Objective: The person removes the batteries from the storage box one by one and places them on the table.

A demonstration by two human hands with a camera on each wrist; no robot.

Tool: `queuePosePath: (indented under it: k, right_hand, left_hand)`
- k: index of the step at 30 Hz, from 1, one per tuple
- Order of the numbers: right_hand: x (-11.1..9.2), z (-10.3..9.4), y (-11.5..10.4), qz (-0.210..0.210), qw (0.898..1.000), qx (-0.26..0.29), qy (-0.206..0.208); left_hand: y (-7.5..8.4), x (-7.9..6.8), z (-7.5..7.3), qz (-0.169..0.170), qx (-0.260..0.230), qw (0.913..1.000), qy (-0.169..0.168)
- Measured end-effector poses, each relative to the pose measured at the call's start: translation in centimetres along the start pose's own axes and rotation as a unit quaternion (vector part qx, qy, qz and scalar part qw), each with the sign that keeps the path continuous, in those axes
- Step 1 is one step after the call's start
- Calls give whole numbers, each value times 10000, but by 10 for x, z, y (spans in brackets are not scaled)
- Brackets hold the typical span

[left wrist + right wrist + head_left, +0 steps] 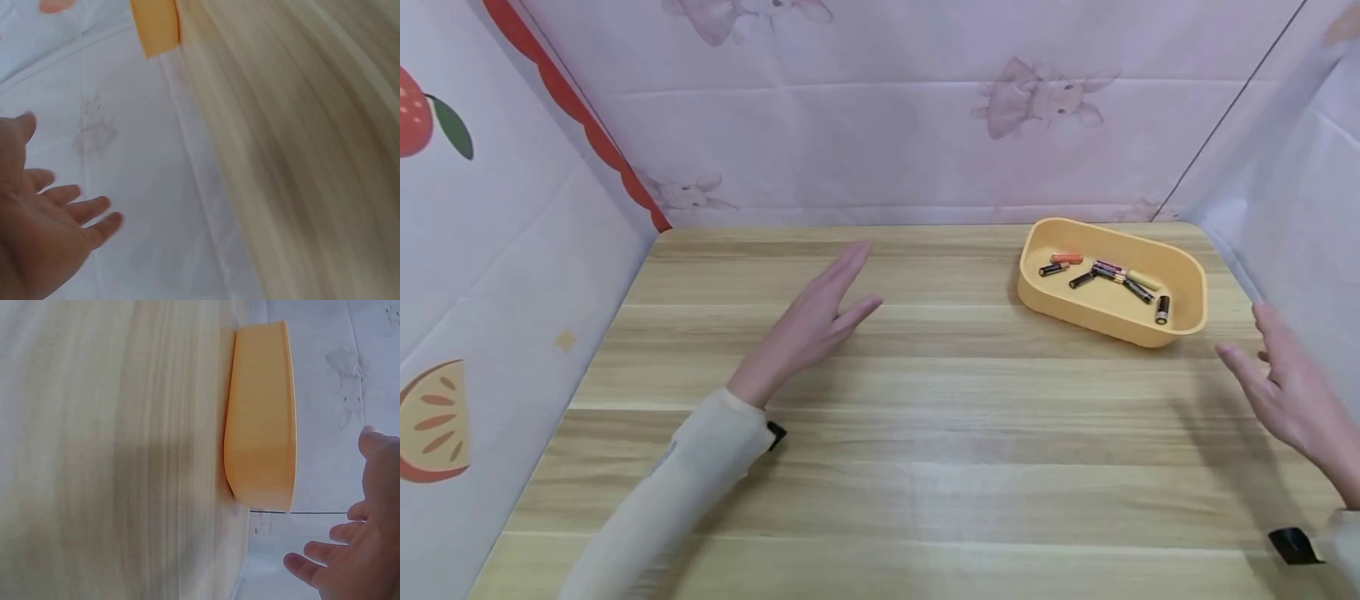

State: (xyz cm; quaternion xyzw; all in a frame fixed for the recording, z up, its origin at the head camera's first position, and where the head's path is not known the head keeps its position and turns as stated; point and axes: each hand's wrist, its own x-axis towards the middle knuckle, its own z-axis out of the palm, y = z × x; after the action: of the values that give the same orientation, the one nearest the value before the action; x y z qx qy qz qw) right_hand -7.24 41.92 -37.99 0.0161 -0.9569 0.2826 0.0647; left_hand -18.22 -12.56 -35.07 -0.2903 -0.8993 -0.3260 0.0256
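An orange-yellow plastic bin (1075, 310) with rounded corners stands at the back right of the wooden table. Inside it lie several batteries, among them a black battery (1162, 310), an orange battery (1067, 258) and a yellow battery (1144, 280). My left hand (808, 325) is held over the left-middle of the table, fingers straight and thumb apart, holding nothing. To the right of the bin my right hand (1292, 387) hovers with fingers extended, apart from the bin. In the right wrist view the bin's outer wall (259, 419) shows, but its contents are hidden.
The wooden table (955, 467) meets a back wall covering (865, 150) printed with rabbits. A left side panel (512, 275) carries fruit pictures, and a pale right panel (1300, 217) rises close to the right hand. Each wrist wears a black strap piece (777, 435).
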Motion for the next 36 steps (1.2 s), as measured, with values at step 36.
queuePosePath:
  k: [36]
  right_hand:
    - [56,16,15,819,9830,1576,-456]
  left_hand:
    - [55,161,144,-1051,-1713,9749,-962]
